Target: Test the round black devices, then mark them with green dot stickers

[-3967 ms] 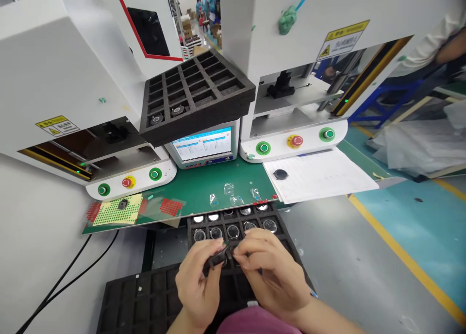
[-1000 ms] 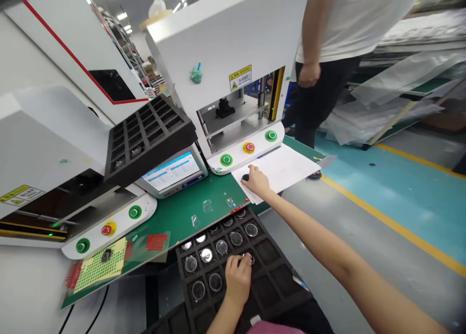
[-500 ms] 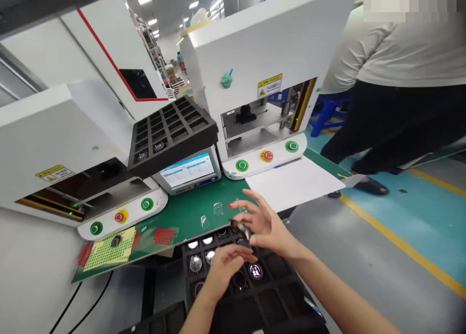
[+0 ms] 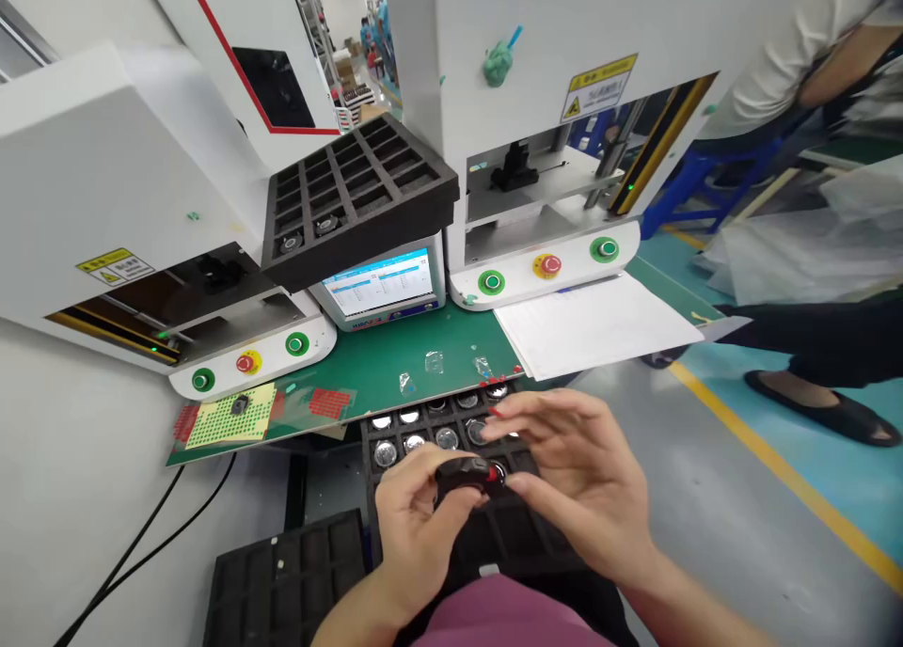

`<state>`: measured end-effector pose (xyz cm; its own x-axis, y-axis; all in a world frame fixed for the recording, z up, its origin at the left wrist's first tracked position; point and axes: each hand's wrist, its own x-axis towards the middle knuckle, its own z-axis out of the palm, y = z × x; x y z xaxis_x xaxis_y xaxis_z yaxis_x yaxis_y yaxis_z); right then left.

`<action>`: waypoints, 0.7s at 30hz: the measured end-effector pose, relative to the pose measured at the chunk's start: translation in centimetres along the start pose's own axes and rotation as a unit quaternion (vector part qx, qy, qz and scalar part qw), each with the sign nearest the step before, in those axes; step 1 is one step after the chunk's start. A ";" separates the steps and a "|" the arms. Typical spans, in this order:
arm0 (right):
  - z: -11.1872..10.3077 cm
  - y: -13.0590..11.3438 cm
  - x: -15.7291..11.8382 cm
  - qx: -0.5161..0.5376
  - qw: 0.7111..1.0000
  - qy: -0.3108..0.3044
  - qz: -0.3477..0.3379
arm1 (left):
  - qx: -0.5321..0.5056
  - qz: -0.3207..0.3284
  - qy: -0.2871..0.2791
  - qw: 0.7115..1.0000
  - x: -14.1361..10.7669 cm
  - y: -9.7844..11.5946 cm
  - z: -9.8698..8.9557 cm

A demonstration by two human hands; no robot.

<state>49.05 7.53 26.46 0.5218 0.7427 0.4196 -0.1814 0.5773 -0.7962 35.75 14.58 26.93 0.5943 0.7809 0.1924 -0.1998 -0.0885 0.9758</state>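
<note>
In front of the monitor (image 4: 377, 285), the bench (image 4: 372, 370) leaves room to pass — white machines (image 4: 536, 26) block the monitor's left and right, a foam tray (image 4: 367, 243) its top.

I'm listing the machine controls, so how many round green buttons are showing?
4. On the left machine, a far-left green button and a mid-left green button; on the right machine, a mid-right green button and a far-right green button. More could be hidden from this view.

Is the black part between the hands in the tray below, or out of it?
Out: the left hand grips the black part, raised over the tray and hiding some of it from view.
</note>
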 end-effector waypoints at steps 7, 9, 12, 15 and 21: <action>0.7 -1.0 -0.9 -0.065 0.995 -0.001 -0.081 | 0.188 0.149 -0.023 0.970 -0.5 0.8 -0.8; 0.7 -1.0 -1.1 -0.076 0.993 -0.010 -0.092 | 0.204 0.173 -0.031 0.963 -0.5 1.0 -0.8; 0.5 -1.2 -1.1 -0.087 0.991 -0.020 -0.104 | 0.211 0.192 -0.044 0.957 -0.4 1.3 -1.0; 0.4 -1.2 -1.1 -0.110 0.986 -0.026 -0.120 | 0.213 0.201 -0.056 0.955 -0.4 1.4 -1.1; 0.4 -1.2 -1.3 -0.175 0.973 -0.034 -0.149 | 0.236 0.219 -0.077 0.944 -0.3 1.5 -1.8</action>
<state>48.27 6.06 27.03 0.4492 0.5874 0.6732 0.2716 0.6280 -0.7293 33.85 15.28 28.16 0.6480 0.5099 0.5657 -0.1046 -0.6762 0.7293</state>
